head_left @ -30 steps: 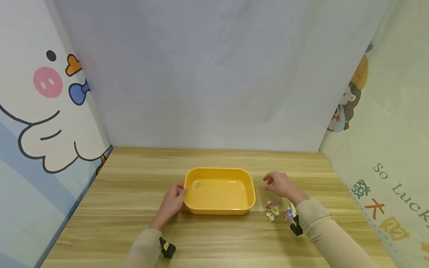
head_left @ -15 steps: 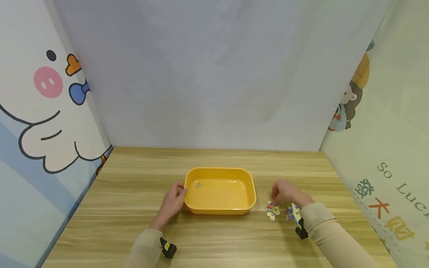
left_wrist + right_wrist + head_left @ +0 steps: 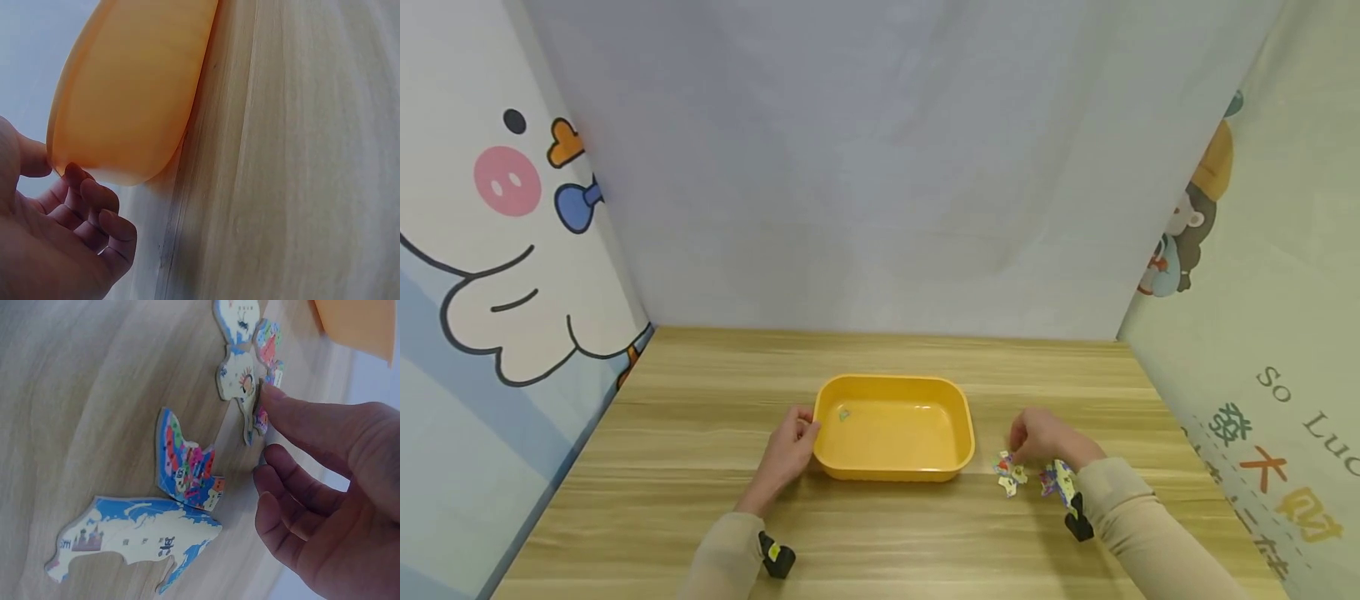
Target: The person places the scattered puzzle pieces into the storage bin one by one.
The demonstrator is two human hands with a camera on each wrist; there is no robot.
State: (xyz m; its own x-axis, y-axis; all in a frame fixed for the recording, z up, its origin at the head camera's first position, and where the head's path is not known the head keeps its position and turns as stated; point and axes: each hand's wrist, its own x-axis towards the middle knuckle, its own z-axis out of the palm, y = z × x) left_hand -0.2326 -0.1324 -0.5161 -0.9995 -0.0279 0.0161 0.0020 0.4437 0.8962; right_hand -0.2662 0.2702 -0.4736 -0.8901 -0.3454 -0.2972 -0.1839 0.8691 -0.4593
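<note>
A yellow plastic tray sits on the table, with one small pale green piece inside at its left. My left hand pinches the tray's left rim between thumb and fingers; the left wrist view shows the tray wall close by. To the right of the tray, my right hand is lowered over several flat map puzzle pieces. In the right wrist view, its thumb reaches a cream piece and its neighbours. The index fingertip is hidden, so a grip there cannot be made out.
Nearer the right wrist lie a colourful puzzle piece and a long cream-and-blue one, touching or almost touching. The wooden table is bounded by a grey cloth behind and printed cloths at both sides.
My right hand has moved right and down from beside the tray onto the puzzle pieces, then shifted only slightly. The left hand stays at the tray's rim.
</note>
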